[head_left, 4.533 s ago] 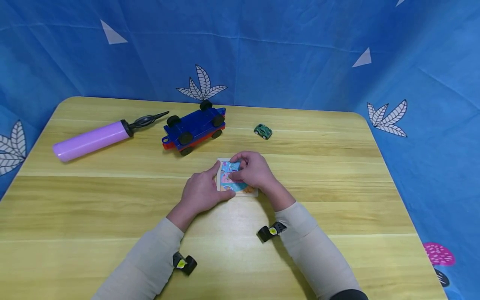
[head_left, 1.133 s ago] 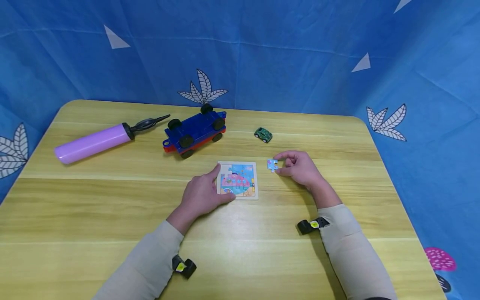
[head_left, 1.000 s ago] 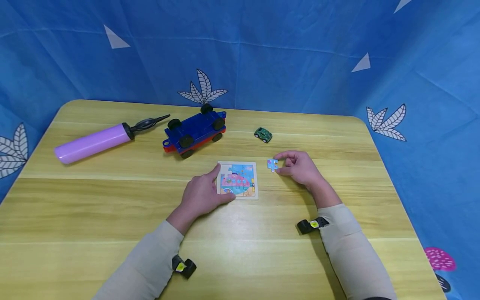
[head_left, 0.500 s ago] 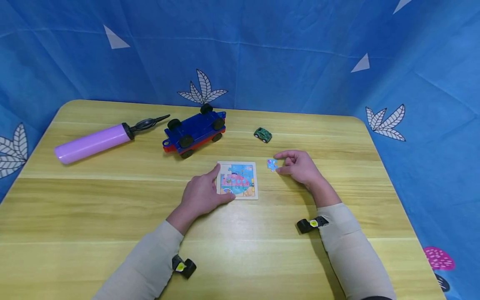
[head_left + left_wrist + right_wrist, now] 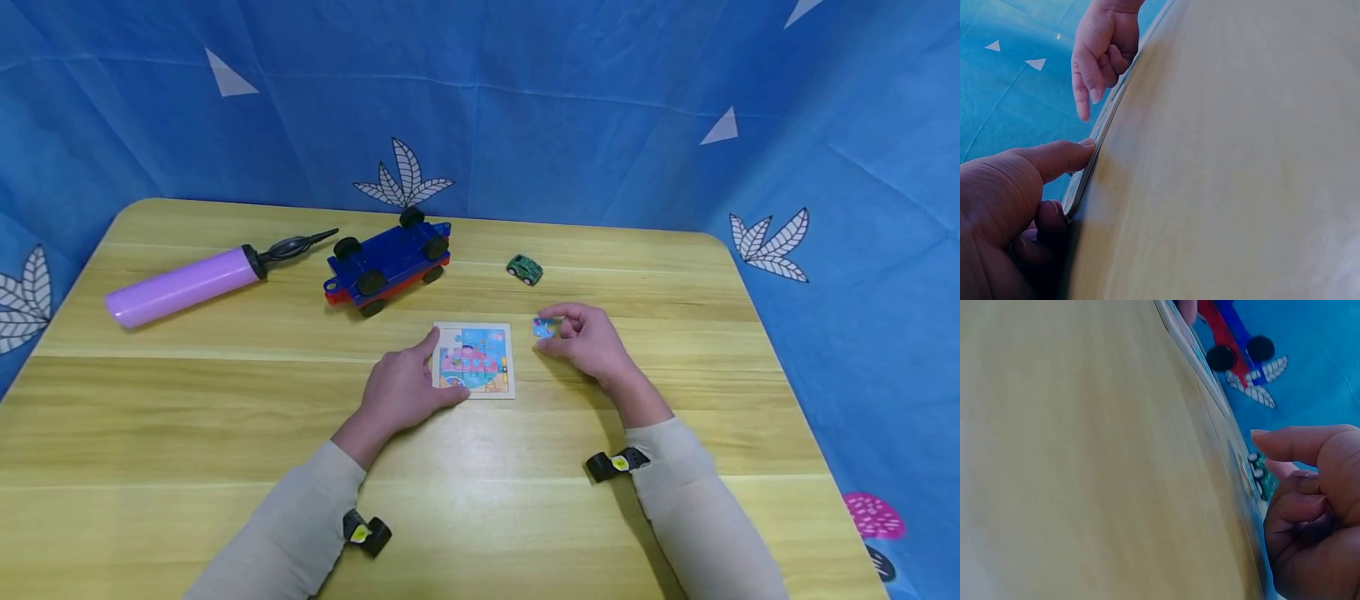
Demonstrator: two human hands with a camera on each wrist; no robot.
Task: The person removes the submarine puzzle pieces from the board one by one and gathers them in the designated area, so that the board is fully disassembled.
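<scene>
A small square jigsaw puzzle (image 5: 474, 360) in a pale frame lies mid-table, with a bare gap at its upper left. My left hand (image 5: 401, 383) holds the frame by its left side and near edge, thumb on the rim. To the right, a loose blue jigsaw piece (image 5: 543, 327) shows between the thumb and forefinger of my right hand (image 5: 588, 340), which is over it. In the right wrist view the right hand's thumb (image 5: 1297, 444) and forefinger stand apart with nothing visible between them, while the other fingers are curled.
Behind the puzzle lies a blue and red toy vehicle (image 5: 390, 260) with black wheels. A small green toy car (image 5: 525, 269) stands beyond the loose piece. A purple hand pump (image 5: 183, 287) lies at the back left. Blue printed cloth (image 5: 525, 108) hangs behind the table.
The right hand has carried a jigsaw piece from the puzzle's upper left to the table at right. Since half a second ago it has shifted slightly left, over the piece. Left hand stays put.
</scene>
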